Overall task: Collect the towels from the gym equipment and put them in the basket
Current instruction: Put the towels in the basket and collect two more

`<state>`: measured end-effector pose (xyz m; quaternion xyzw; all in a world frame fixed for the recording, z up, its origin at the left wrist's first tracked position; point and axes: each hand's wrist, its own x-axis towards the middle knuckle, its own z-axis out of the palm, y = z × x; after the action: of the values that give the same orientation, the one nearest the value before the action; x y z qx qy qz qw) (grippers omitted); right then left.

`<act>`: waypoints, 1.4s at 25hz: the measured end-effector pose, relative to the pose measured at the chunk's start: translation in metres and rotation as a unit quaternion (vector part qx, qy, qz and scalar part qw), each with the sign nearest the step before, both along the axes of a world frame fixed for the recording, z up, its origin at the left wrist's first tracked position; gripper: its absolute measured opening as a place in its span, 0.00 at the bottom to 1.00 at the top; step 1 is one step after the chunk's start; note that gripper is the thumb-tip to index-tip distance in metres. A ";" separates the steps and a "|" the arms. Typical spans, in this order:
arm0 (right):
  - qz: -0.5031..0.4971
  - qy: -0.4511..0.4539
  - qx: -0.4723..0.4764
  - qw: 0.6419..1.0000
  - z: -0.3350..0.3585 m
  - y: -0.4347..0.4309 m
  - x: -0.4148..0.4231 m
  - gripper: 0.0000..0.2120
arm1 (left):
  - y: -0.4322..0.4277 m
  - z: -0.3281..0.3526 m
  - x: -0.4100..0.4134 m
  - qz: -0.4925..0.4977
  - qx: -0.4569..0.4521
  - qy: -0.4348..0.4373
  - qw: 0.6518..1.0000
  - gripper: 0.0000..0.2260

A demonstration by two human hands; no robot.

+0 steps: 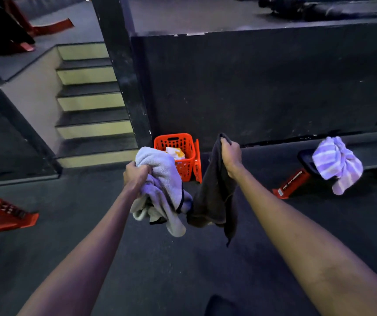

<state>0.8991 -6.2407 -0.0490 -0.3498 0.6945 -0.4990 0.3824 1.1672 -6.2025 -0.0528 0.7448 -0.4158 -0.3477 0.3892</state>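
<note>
My left hand [135, 174] is closed on a bundle of light grey-white towels [163, 190] that hangs below the fist. My right hand [230, 156] grips the top of a dark grey towel [215, 197], which dangles straight down. Both are held out in front of me, above the dark floor. Just beyond them an orange plastic basket [188, 142] stands against the black wall, with a white and yellow cloth [175, 153] inside. To the right, a striped white and lilac towel [338, 164] is draped over a black pad on red gym equipment [291, 182].
Steps [92, 103] with pale risers climb at the left, beside a black pillar [123, 71]. A high black platform wall [262, 83] rises behind the basket. Red machine feet [5, 217] sit at the left edge. Dark rubber floor [160, 270] lies below my arms.
</note>
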 end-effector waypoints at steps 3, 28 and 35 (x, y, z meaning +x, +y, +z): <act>0.002 0.013 0.008 1.000 -0.004 -0.084 0.002 0.23 | -0.082 -0.007 0.000 0.005 0.005 -0.005 1.000 0.08; -0.036 -0.025 0.005 0.999 -0.102 -0.688 0.152 0.17 | -0.621 -0.055 0.097 0.072 0.027 0.031 0.997 0.07; 0.048 0.023 0.136 0.989 -0.247 -0.763 0.152 0.19 | -0.699 -0.146 0.087 0.090 0.085 0.026 0.992 0.04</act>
<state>1.0515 -7.0041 -0.2955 -0.3383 0.7470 -0.3729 0.4342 1.2543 -6.9012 -0.1992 0.8003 -0.3053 -0.3648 0.3651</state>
